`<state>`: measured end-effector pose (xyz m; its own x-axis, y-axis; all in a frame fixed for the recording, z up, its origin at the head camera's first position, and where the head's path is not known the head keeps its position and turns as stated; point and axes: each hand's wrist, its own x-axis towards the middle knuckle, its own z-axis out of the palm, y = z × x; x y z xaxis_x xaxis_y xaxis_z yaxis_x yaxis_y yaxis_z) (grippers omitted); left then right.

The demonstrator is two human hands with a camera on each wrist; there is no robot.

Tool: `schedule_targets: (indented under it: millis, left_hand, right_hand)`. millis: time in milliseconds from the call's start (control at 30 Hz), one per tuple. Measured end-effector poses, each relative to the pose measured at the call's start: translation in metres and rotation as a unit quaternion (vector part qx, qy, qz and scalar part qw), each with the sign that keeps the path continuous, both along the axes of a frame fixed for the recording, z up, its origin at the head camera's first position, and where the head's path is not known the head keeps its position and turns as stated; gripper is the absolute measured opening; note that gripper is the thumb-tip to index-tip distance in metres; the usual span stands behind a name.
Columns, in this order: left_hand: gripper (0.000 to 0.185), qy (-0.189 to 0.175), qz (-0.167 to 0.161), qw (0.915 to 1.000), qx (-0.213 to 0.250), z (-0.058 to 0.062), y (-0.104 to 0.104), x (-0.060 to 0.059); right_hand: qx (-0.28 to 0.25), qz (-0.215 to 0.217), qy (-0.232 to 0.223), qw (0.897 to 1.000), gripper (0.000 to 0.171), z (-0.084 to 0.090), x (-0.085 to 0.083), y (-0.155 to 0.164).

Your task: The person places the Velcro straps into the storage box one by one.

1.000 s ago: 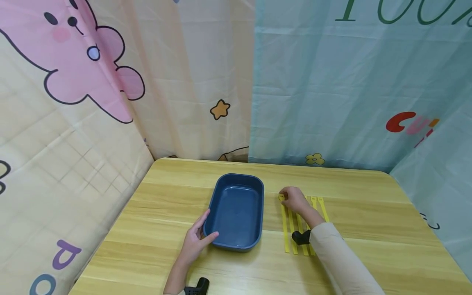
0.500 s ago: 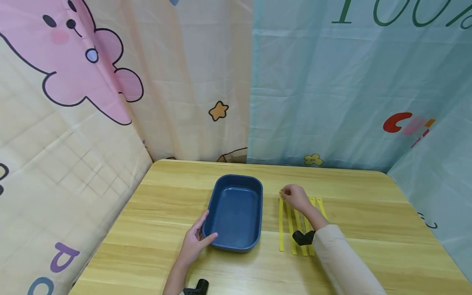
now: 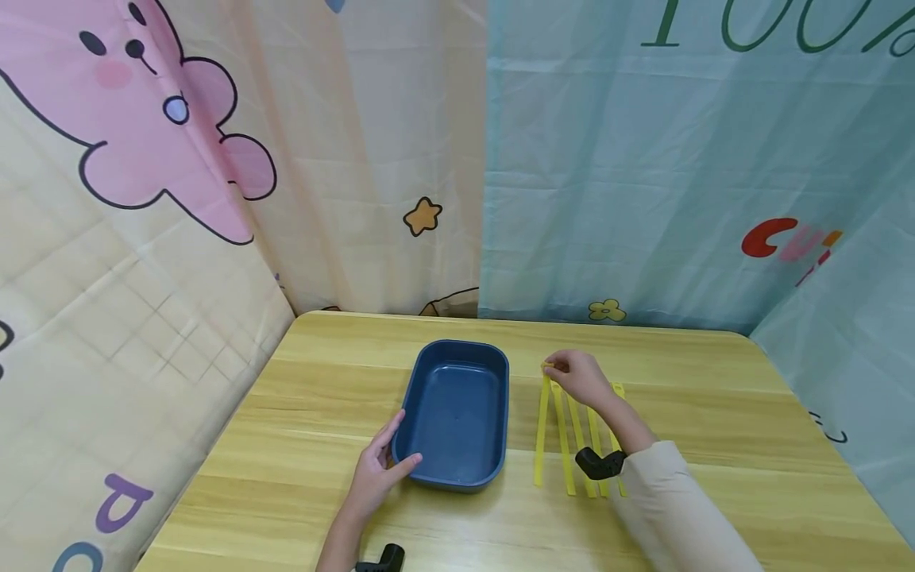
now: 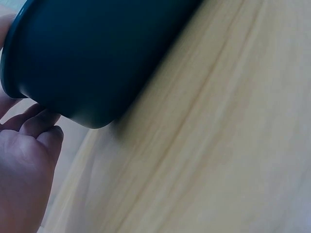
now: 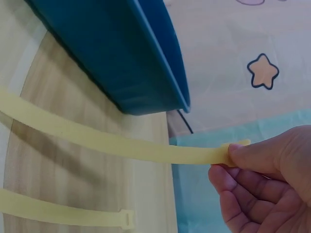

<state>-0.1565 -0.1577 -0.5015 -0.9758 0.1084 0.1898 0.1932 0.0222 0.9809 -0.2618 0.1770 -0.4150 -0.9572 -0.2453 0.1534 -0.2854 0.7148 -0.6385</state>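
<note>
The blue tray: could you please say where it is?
In the head view, the blue tray stands on the table left of the yellow strips, the left hand holding it.

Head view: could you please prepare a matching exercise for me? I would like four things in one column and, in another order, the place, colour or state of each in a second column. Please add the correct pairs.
Things
1. Box
2. Left hand
3. Right hand
4. Star

Places, colours, states
A. Pinches a yellow strip by one end
B. Orange, printed on the cloth
C. Touches a blue thing at its near left corner
D. Dark blue, standing on the table

Right pairs
1-D, 2-C, 3-A, 4-B
</note>
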Motion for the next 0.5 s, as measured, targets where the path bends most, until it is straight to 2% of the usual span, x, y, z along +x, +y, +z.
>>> schedule_targets:
  millis: [500]
  left_hand:
    - [0.069,-0.010,-0.002,0.9999,0.002,-0.001,-0.001,0.000]
  right_hand:
    - [-0.060,0.007,-0.020,0.998,0.021,0.030,0.016,0.003]
